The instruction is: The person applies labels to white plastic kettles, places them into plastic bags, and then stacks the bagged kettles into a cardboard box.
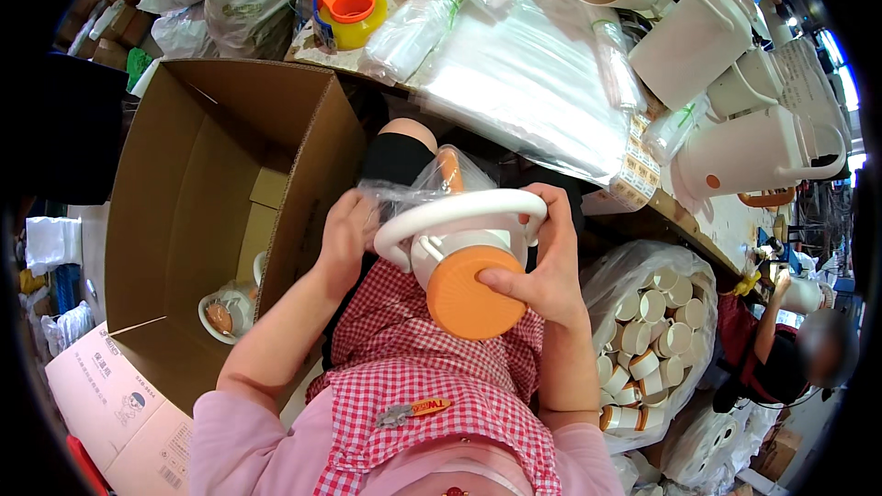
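A white thermos jug [436, 268] with a ribbed orange lid [470, 301] and a looped white handle [455, 205] is tilted over my lap, lid toward me. My right hand [559, 266] grips it at the right, thumb pressed on the lid and fingers around the handle's end. A clear plastic bag [404, 191] lies about the jug's far part, where an orange piece shows through. At the jug's left, my left hand [349, 231] is closed on the bag's edge; its fingertips are partly blurred.
An open cardboard box [317, 156] stands at my left, a bagged jug [234, 310] inside. Ahead, the table holds flat clear bags [524, 73] and a yellow-orange container [354, 14]. White jugs [694, 41] and a sack of cups [643, 335] are right; beyond, another person [767, 349].
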Motion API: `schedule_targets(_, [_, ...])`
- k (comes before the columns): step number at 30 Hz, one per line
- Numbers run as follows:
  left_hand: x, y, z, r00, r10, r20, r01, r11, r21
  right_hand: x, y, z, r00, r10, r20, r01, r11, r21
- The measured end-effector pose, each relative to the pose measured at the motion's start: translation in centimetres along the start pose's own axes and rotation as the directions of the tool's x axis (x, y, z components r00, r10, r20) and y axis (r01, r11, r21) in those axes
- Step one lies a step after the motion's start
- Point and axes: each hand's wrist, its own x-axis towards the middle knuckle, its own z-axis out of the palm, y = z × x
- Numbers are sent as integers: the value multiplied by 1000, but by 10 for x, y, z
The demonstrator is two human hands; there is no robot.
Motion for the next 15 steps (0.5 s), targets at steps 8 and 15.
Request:
schedule_targets(8, [-77,106,44,951,237,200,-233,971,-47,5,-18,9,993,7,-121,-21,993,-114])
schedule_targets(15, [-77,106,69,665,615,424,-646,188,739,-21,-20,32,942,71,-329,-124,982,-142])
